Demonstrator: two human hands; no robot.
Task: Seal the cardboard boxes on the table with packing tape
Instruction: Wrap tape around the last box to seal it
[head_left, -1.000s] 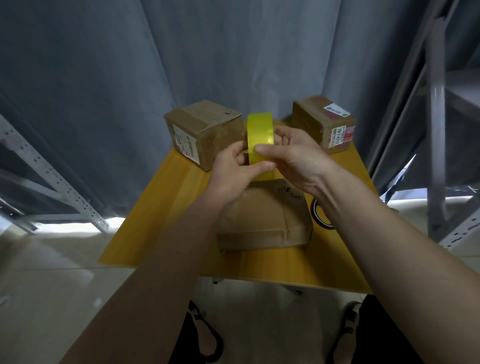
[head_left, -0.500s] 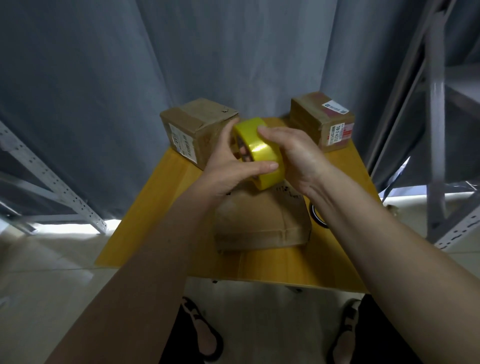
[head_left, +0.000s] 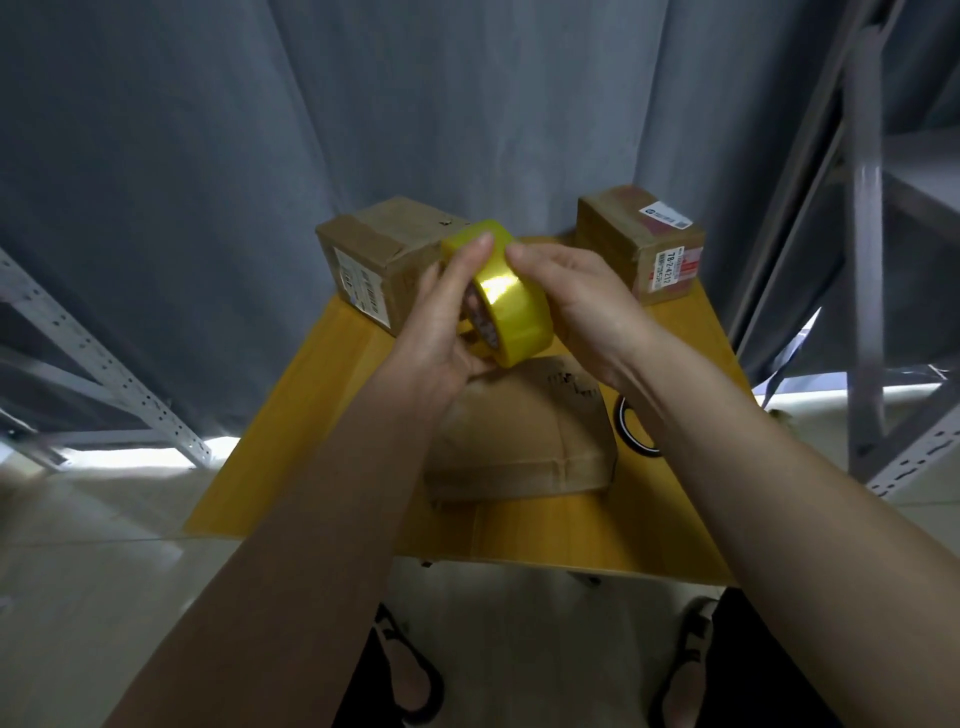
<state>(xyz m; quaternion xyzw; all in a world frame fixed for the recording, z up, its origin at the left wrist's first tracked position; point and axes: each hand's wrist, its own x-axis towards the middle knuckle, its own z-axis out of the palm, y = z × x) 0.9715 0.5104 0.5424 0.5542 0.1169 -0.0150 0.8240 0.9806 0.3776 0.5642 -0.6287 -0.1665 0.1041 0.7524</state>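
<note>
Nearest the camera, two sandalled feet stand on the pale tiled floor (head_left: 104, 545), one sandal (head_left: 410, 680) left of the other (head_left: 685, 670), just short of the near edge of the yellow table (head_left: 291, 467). Both bare forearms reach forward over that edge. Beneath them a flat cardboard box (head_left: 524, 441) lies on the table, and just to its right a dark ring-shaped roll (head_left: 631, 426) rests on the tabletop, partly hidden behind the right wrist. Above the flat box, clear of it, both hands hold a roll of yellow packing tape (head_left: 511, 306), tilted so its shiny outer band faces up and its printed core faces left. The left hand (head_left: 441, 332) grasps the roll from the left, thumb laid up along the band and fingers curled under the core. The right hand (head_left: 576, 301) clasps the roll's right side, a fingertip resting on the band's top edge close to the left thumb tip. Farther back, a cube-shaped box (head_left: 379, 260) with a white label stands at the table's far left, and a second labelled box (head_left: 644, 244) stands at the far right. Behind everything hangs a grey curtain (head_left: 363, 104), flanked by perforated metal shelving uprights (head_left: 867, 234).
</note>
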